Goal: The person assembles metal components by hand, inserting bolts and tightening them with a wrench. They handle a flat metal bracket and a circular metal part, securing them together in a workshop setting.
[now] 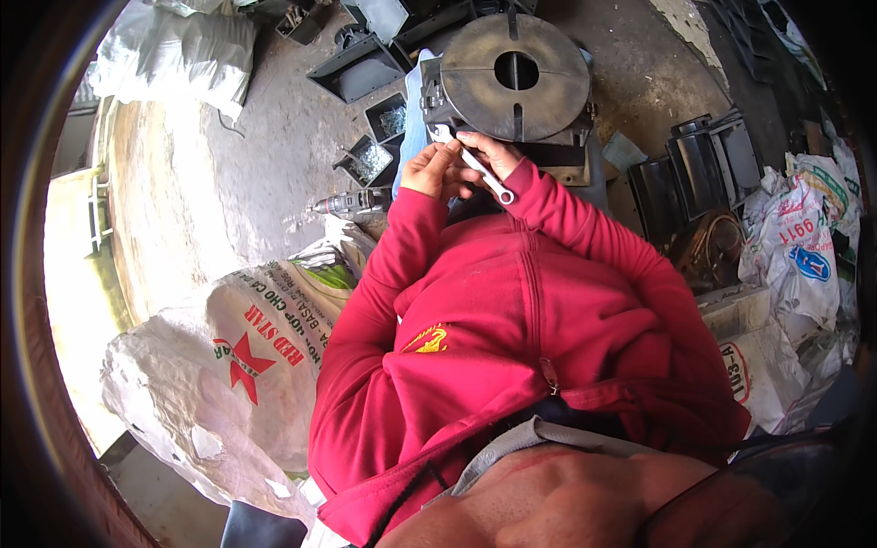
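Observation:
In front of my torso I have a silver combination wrench (475,165), its open jaw at the upper left and its ring end toward my right wrist. My right hand (494,155) is closed around the shank, thumb and fingertips near the jaw. Close beside it, my left hand (433,170) is pinched, its fingertips against the wrench's jaw end. Whether anything small sits in that pinch is hidden. Just beyond both hands stands a dark metal assembly with a round slotted plate (559,78) that has a hole at its centre.
Small bins of metal hardware (368,163) stand left of the assembly, with a power drill (352,203) below them. Black trays (354,71) lie farther off. A large white sack (192,365) bulges at my left. Black metal parts (699,169) and more sacks (795,247) crowd the right.

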Demonstrator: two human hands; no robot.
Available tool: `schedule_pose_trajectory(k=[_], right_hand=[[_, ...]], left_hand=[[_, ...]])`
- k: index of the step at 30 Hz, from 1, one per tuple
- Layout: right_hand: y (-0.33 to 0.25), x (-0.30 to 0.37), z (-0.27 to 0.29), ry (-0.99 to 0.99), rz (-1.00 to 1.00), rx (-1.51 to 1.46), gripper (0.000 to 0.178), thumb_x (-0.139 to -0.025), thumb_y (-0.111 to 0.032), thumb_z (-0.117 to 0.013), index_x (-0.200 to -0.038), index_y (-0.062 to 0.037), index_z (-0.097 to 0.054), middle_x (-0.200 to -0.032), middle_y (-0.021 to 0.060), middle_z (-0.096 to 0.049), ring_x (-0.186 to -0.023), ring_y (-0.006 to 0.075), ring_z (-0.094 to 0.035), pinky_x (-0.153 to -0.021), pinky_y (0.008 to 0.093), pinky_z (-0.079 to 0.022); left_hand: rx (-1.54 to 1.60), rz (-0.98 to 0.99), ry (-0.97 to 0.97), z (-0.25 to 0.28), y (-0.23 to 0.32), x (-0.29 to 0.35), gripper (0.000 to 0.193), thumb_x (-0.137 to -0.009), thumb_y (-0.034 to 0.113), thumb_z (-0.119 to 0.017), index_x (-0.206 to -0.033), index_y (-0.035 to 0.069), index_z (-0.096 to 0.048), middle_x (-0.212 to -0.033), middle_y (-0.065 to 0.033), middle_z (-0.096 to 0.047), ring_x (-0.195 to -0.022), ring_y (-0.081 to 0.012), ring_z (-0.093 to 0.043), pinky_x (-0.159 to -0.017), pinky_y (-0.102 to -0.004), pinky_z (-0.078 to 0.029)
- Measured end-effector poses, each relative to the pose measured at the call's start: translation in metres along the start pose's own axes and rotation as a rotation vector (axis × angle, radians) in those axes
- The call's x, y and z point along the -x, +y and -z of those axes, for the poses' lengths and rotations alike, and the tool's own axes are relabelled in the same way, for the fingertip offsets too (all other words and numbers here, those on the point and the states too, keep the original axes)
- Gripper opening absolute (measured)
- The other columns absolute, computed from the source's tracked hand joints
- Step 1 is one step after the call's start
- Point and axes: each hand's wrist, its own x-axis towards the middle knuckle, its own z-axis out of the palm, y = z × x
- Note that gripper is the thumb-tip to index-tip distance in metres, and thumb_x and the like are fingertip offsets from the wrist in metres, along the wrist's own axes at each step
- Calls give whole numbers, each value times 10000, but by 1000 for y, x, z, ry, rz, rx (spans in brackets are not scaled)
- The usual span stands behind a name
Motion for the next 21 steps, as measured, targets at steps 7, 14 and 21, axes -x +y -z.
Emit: schedule_pose_trajectory(k=[7,14,21], right_hand=[[14,-26,37,-188,-65,-68,242,-903,-288,-619,-754,-168,-471,-503,-95,-348,-372,24,-266,-359,193,-228],[13,-24,32,-144,-59,-39,252,-915,-296,-600,-744,-167,-468,-496,-95,-351,-367,26,-269,-358,192,-227],[15,-18,25,-102,69,86,339,-902,-369,-585,-662,-176,-442,-486,-59,-366,-378,62,-323,-365,234,-274]], left_hand=[[-416,-75,-140,42,32,-1,160,-934,209,-584,-903,64,-643,-676,19,-592,-506,-52,-480,-456,-219,-364],[-266,-50,-120,38,8,10,179,-935,219,-604,-889,46,-602,-660,-38,-645,-396,-62,-486,-353,-202,-348],[9,-8,-53,0,-5,2,183,-933,202,-599,-877,29,-577,-645,-64,-622,-507,-153,-614,-408,-253,-475]])
